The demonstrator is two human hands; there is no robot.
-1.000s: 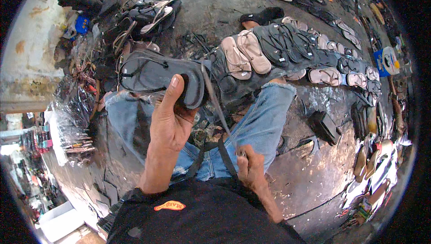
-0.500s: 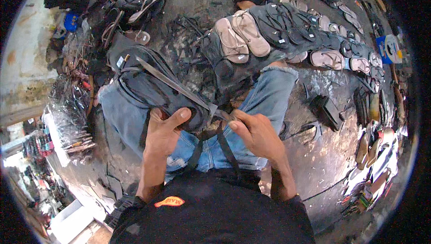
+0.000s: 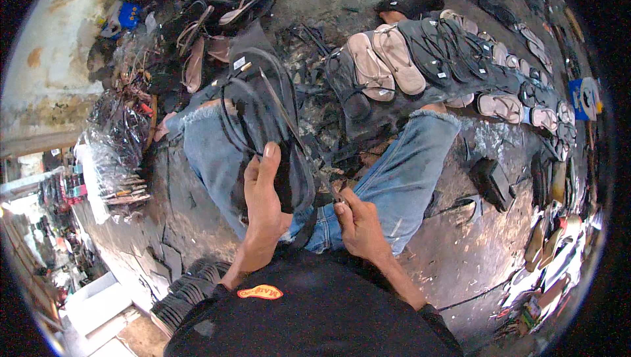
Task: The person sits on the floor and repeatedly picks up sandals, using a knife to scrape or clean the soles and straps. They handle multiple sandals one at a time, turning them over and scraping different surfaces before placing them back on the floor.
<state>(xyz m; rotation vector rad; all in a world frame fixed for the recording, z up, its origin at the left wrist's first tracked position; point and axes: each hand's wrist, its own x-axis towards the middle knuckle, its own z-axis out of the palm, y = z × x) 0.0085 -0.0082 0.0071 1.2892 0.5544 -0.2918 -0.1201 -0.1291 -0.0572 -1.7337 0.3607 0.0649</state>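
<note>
Black sandal (image 3: 244,110) is gripped in left hand (image 3: 266,192), thumb on top, held over blue jeans (image 3: 213,153), left leg. Long thin blade (image 3: 284,118) is clamped by near end in right hand (image 3: 360,225), slanted along sandal's right side; contact cannot be told. 2 beige flip-flops (image 3: 398,61) are laid out beyond, to the right.

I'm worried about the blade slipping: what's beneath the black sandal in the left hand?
A dark grey sheet pokes past the far end of the black sandal; the left jeans leg shows at its left. What the sandal and left hand cover is hidden.
</note>
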